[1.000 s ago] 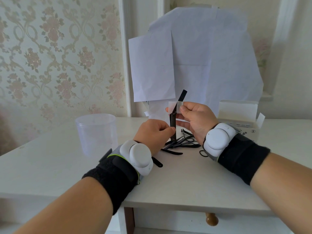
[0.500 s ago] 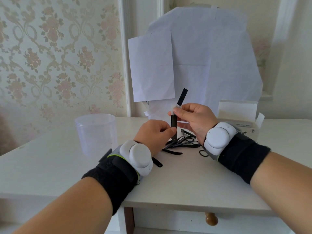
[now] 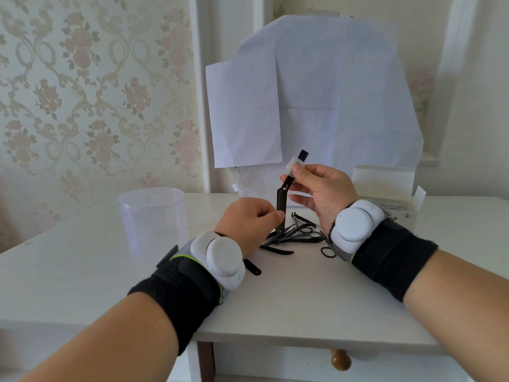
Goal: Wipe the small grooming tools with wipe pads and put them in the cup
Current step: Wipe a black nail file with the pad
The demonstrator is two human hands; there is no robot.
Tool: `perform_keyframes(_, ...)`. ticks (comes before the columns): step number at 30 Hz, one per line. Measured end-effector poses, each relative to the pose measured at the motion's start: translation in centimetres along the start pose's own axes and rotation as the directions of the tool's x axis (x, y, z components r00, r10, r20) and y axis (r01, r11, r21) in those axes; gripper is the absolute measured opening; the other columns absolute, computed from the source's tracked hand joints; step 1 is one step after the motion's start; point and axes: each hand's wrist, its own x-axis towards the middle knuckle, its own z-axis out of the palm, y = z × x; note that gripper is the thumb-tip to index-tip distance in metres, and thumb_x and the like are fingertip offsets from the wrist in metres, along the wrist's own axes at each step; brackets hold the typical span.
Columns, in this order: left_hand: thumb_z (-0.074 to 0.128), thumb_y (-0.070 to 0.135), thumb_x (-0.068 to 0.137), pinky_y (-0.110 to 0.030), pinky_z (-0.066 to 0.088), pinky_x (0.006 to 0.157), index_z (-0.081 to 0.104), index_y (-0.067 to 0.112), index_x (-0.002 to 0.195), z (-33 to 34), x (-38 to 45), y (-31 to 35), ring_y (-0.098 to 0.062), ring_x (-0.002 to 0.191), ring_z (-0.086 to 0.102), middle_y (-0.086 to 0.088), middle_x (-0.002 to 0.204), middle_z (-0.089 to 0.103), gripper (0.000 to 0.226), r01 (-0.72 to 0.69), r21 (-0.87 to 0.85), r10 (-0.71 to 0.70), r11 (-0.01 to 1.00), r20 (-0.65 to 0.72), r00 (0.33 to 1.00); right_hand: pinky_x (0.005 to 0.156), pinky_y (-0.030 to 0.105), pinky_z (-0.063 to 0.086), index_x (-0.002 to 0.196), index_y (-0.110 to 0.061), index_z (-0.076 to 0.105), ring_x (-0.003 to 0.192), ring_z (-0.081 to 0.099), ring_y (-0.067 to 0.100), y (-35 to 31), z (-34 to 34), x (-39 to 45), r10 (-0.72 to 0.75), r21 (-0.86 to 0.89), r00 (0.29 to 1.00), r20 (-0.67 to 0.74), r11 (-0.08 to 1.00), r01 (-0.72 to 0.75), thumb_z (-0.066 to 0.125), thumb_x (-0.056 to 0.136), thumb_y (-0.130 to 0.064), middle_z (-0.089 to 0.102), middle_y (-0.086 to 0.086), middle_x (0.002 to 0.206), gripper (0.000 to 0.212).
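Note:
My left hand (image 3: 249,220) pinches the lower end of a black nail clipper (image 3: 282,201) and holds it upright above the table. Its lever is swung open and points up to the right. My right hand (image 3: 321,193) pinches a small white wipe pad (image 3: 294,164) round the upper part of that lever, just below its tip. Under both hands lies a pile of several black grooming tools (image 3: 296,235). The clear plastic cup (image 3: 151,220) stands upright to the left of my left hand, with nothing visible inside.
An open white box of pads (image 3: 385,199) sits at the right behind my right wrist. White paper sheets (image 3: 316,106) lean against the wall behind the tools. A small black ring (image 3: 327,252) and a black strip (image 3: 252,267) lie apart from the pile.
My right hand has slid the wipe pad up along the clipper's lever, from near the hinge to just under the tip. My left hand has held still.

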Motion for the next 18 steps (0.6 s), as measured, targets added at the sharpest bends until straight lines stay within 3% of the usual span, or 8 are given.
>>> perform_keyframes(7,0.059,0.028,0.092,-0.020,0.031,0.050,0.055,0.016,0.061,0.09,0.04,0.03,-0.003,0.037,0.037,0.014,0.033,0.037,0.033,-0.010,0.038,0.009,0.999,0.018,1.000,0.060,0.029,0.054,0.080,-0.014,0.070,0.077,0.066,0.018,-0.74,-0.13,0.15,-0.099,-0.030,0.982,-0.161,0.995,0.095,0.066,0.093,-0.020,0.077,0.008,0.086,0.015)
perform_keyframes(14,0.058,0.028,0.092,-0.015,0.030,0.047,0.060,0.014,0.066,0.17,0.13,-0.04,-0.003,0.040,0.039,0.015,0.034,0.039,0.030,-0.024,0.071,0.023,0.997,0.026,0.999,0.057,0.030,0.052,0.077,-0.014,0.068,0.070,0.062,0.019,-1.05,-0.20,0.33,-0.075,-0.010,0.974,-0.214,0.997,0.074,0.065,0.093,-0.023,0.076,0.010,0.084,0.019)
perform_keyframes(18,0.057,0.030,0.092,-0.020,0.032,0.050,0.057,0.016,0.063,0.11,0.11,-0.02,-0.005,0.043,0.036,0.015,0.035,0.039,0.033,-0.016,0.066,0.016,0.998,-0.004,1.000,0.058,0.031,0.055,0.077,-0.014,0.069,0.069,0.065,0.018,-0.95,-0.20,0.17,-0.085,-0.016,0.978,-0.191,0.996,0.083,0.065,0.094,-0.024,0.074,0.010,0.082,0.020)
